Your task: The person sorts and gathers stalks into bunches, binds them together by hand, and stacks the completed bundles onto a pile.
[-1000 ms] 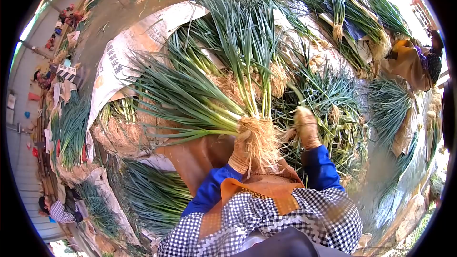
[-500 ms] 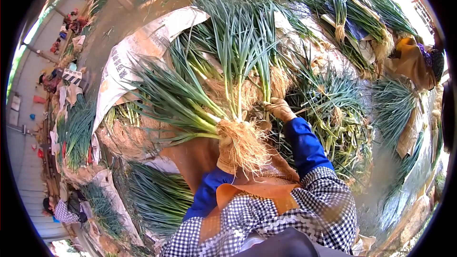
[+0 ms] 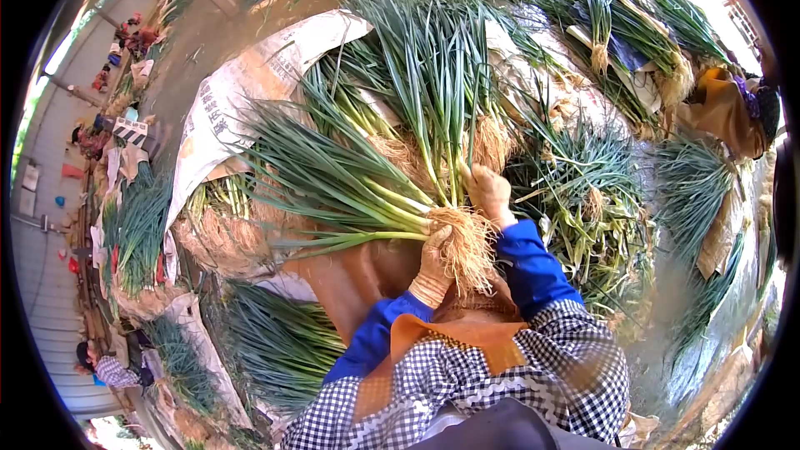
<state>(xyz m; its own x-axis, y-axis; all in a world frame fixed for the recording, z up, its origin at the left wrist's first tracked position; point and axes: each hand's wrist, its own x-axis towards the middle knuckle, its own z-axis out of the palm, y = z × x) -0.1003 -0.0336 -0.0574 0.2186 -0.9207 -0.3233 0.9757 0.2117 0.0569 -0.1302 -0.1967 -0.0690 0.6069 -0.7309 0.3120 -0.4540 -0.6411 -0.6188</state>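
A fan of green onions (image 3: 392, 192) with long green leaves and white stalks lies in front of my chest. Its pale, stringy roots (image 3: 468, 250) hang down toward my apron. My left hand (image 3: 432, 265), in a light glove, is closed round the bunch just beside the roots, its fingers partly covered by them. At the bunch's right edge my right hand (image 3: 488, 193) is closed against the upright stalks, thumb uppermost; some fingers are hidden behind.
More green onions with roots (image 3: 492, 142) lie just beyond the bunch. A white printed sack (image 3: 242, 92) is at the left. Trimmed leaves (image 3: 583, 242) are heaped at my right. Another pile (image 3: 275, 342) lies low at the left. A person (image 3: 117, 367) is at the far left.
My right hand has come inward with its stalk, which now stands against the bunch. My left hand and the roots have shifted right, and more of that hand shows.
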